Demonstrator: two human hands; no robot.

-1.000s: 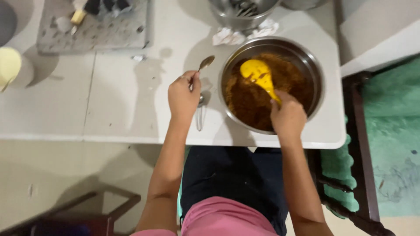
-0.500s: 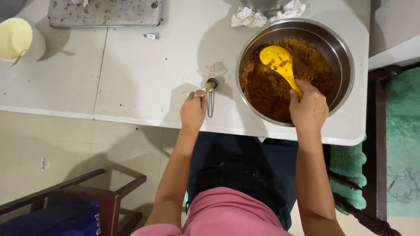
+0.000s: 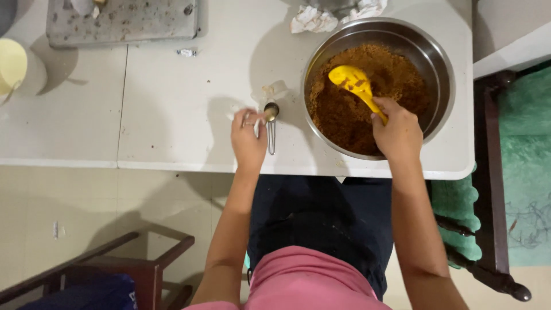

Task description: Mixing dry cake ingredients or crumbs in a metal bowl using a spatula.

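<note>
The right hand (image 3: 398, 133) grips a yellow spoon (image 3: 357, 86) in the bowl (image 3: 445, 86) of brown crumbs (image 3: 350, 123), while the left hand (image 3: 248, 138), fingers loosely curled, touches a small metal spoon (image 3: 271, 123) on the table (image 3: 172, 115).

Shiny metal bowl (image 3: 442, 74), glossy (probably plastic) yellow spoon (image 3: 356, 83), matt tabletop (image 3: 172, 109)

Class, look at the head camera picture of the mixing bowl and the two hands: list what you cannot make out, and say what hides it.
- Handle of the yellow spoon: head view, covered by the right hand.
- Bottom of the metal bowl: buried under the brown mixture.
- Pale yellow cup: cut off by the left edge.
- Metal spoon by the left hand: contents of its bowl too small to tell.
- Crumpled paper: cut by the top edge.
</note>
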